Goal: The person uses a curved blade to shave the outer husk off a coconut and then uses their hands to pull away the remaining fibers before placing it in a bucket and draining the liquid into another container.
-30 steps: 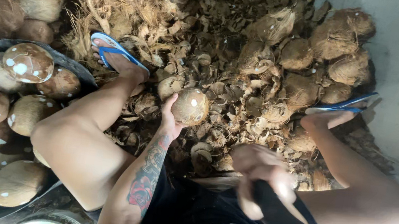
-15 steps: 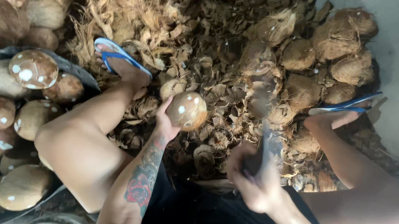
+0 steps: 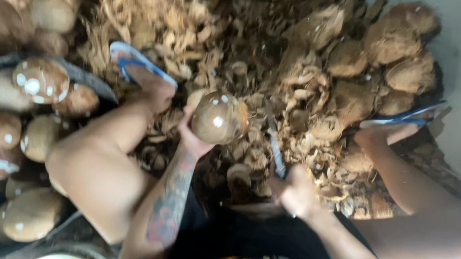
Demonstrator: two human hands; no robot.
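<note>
1. Your right hand (image 3: 296, 193) is closed around the handle of a blade (image 3: 273, 144), which is blurred; your tattooed left forearm lies beside it.
2. Your left hand (image 3: 194, 136) cups a husked brown coconut (image 3: 219, 118) from below, fingers wrapped on it, between your knees.
3. Peeled coconuts (image 3: 6, 123) are piled to your left.
4. Beyond your blue sandals (image 3: 138, 61), husk scraps (image 3: 242, 42) and unhusked coconuts (image 3: 394, 56) cover the ground.

No package, label, sign or screen was visible in the view. There were only natural things and loose material there, and nothing among them carried a printed surface or a wrapper, so nothing could be told about shapes or colours of such items.
</note>
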